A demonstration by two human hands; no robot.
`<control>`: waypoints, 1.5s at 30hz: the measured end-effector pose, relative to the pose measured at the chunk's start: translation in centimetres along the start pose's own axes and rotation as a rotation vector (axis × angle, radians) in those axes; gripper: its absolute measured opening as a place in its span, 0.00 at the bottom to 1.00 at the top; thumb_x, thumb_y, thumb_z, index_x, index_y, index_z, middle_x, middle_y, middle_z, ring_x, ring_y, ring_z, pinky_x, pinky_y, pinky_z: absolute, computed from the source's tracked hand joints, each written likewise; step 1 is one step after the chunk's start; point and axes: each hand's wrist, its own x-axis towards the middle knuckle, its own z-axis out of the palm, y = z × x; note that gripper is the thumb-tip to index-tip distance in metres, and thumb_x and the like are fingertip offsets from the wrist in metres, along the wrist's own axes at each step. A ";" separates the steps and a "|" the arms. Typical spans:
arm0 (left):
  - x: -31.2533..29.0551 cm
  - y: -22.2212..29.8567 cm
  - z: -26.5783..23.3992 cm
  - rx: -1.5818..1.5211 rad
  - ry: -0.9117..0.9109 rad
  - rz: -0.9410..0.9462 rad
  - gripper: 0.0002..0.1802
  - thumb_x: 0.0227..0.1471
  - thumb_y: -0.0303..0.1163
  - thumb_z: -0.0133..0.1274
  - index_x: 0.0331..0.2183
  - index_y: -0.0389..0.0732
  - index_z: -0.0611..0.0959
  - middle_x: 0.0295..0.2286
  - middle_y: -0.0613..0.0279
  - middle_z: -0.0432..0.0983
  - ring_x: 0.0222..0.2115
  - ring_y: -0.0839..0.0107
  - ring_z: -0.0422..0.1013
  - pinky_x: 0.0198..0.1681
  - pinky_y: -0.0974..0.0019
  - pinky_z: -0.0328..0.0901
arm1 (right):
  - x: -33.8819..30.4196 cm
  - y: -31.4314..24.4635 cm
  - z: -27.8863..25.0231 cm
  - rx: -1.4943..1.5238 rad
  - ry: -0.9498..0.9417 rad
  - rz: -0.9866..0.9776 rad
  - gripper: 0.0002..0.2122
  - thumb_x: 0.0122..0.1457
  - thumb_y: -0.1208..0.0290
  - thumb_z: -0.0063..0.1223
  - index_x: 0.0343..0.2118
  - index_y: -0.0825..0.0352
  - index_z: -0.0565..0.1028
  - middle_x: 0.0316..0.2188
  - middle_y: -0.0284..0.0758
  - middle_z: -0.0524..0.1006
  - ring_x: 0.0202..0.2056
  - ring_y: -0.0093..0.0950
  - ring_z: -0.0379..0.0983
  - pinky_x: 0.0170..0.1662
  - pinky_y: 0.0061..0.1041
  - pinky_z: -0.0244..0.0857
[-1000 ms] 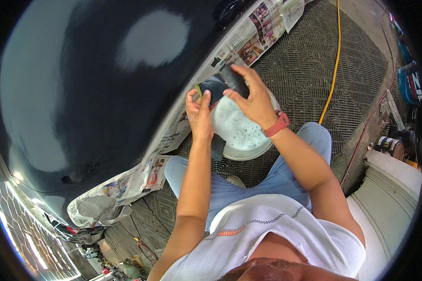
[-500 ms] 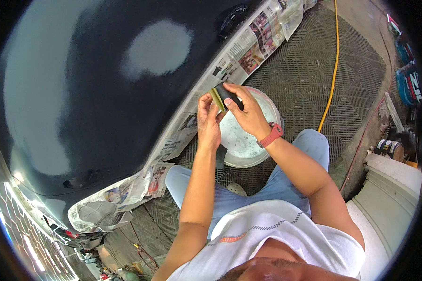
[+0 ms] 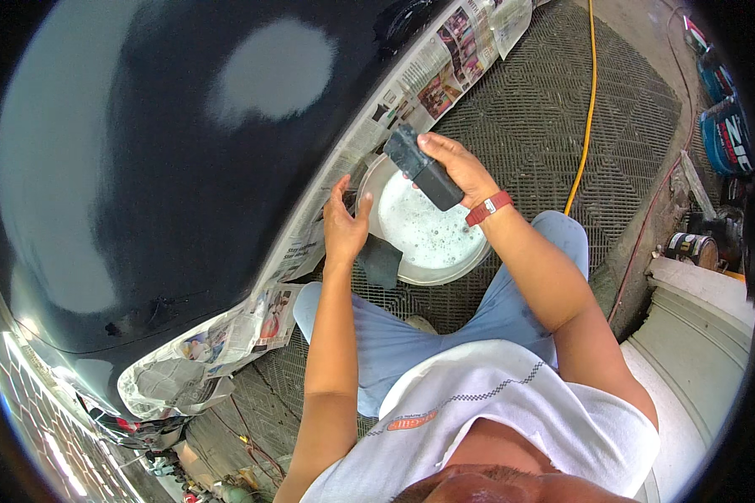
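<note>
Head view looks straight down over a person crouched on a dark ribbed floor mat (image 3: 520,101). Far left, a glossy black car body panel (image 3: 143,193) fills most of the scene, with a dull grey sanded patch (image 3: 273,71) near its top and a longer pale patch along its left side. Sheets of newspaper masking (image 3: 327,210) run along the panel's lower edge, from the top of the mat down to a crumpled bundle near the bottom left. Just beside that paper edge is the left hand (image 3: 344,226), fingers spread and half open, palm turned toward the basin; a dark sheet of sandpaper (image 3: 382,260) hangs at the heel of that hand, over the basin's near rim, though I cannot tell how firmly it is gripped. Next comes a round metal basin (image 3: 470,256) of soapy water sitting on the mat between the person's knees. Above its far rim the right hand (image 3: 457,168), a red band at its wrist, has its fingers wrapped around a dark rectangular sanding block (image 3: 424,168), held tilted over the water. Further right, a yellow hose (image 3: 591,92) trails across the mat, and blue containers (image 3: 726,134) stand at the right edge.
</note>
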 end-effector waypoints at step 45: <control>-1.0 -2.3 4.3 0.246 -0.035 -0.027 0.44 0.59 0.20 0.52 0.74 0.48 0.60 0.49 0.39 0.80 0.40 0.42 0.81 0.43 0.47 0.76 | 19.3 -10.9 0.5 -0.562 1.246 -1.036 0.20 0.57 0.69 0.70 0.52 0.70 0.81 0.49 0.48 0.78 0.54 0.47 0.75 0.62 0.41 0.66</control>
